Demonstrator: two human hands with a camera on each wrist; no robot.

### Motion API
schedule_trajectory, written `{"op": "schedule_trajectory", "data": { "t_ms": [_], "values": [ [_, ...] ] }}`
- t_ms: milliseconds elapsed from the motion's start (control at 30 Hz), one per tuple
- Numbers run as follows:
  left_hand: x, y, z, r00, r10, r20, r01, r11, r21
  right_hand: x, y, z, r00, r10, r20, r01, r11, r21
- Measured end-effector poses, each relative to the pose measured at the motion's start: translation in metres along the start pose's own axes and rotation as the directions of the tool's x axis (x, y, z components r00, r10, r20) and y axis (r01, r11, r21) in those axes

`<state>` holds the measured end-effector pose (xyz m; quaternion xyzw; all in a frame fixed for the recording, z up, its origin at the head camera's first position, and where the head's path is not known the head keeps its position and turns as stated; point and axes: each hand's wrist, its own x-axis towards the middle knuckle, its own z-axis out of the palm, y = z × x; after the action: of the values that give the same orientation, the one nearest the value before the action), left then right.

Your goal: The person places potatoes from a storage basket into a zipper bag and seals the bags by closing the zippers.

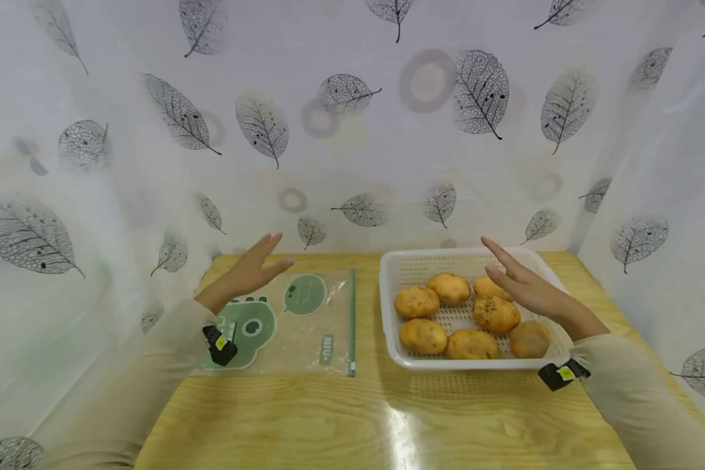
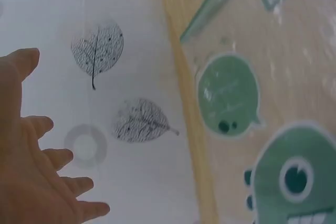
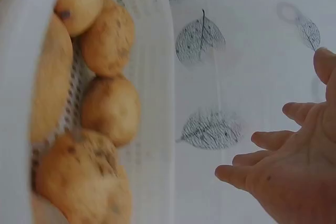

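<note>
Several potatoes [image 1: 423, 336] lie in a white perforated plastic basket [image 1: 390, 313] on the right of the table. My right hand [image 1: 525, 287] hovers over the basket's right side, fingers straight, holding nothing. Flat on the table's left half is a clear zip bag [image 1: 305, 339] with a green dinosaur print and a green slider strip [image 1: 352, 313] along its right edge. Above the bag's upper left part my left hand [image 1: 249, 269] is raised with fingers extended and nothing in it. In the left wrist view the spread fingers [image 2: 58, 158] are apart from the bag.
The wooden table [image 1: 305, 424] is hemmed in at the back and both sides by a white curtain [image 1: 352, 163] printed with grey leaves. A strip of bare wood separates the bag from the basket. Each wrist wears a small black camera.
</note>
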<state>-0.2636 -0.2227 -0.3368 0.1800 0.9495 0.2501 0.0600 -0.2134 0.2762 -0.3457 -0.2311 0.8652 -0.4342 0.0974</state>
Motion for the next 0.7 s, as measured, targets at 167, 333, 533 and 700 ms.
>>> {"op": "schedule_trajectory", "data": {
  "t_ms": [167,333,533,700],
  "values": [
    [0.011,0.012,0.02,0.996,-0.077,0.056,0.086,0.976,-0.202,0.006,0.001,0.025,1.0,0.007,-0.004,-0.007,0.994,0.11],
    [0.02,0.018,0.05,0.99,-0.133,0.044,0.14,0.922,-0.362,0.01,0.002,0.046,0.999,0.033,-0.013,-0.031,0.985,0.171],
    [0.025,0.019,0.092,0.979,-0.199,0.035,0.186,0.822,-0.539,0.008,0.004,0.066,0.999,0.032,0.032,-0.041,0.948,0.316],
    [0.029,0.02,0.12,0.965,-0.259,0.044,0.232,0.76,-0.607,0.01,0.007,0.082,0.995,-0.083,0.052,0.049,0.885,0.463]
  ]
}}
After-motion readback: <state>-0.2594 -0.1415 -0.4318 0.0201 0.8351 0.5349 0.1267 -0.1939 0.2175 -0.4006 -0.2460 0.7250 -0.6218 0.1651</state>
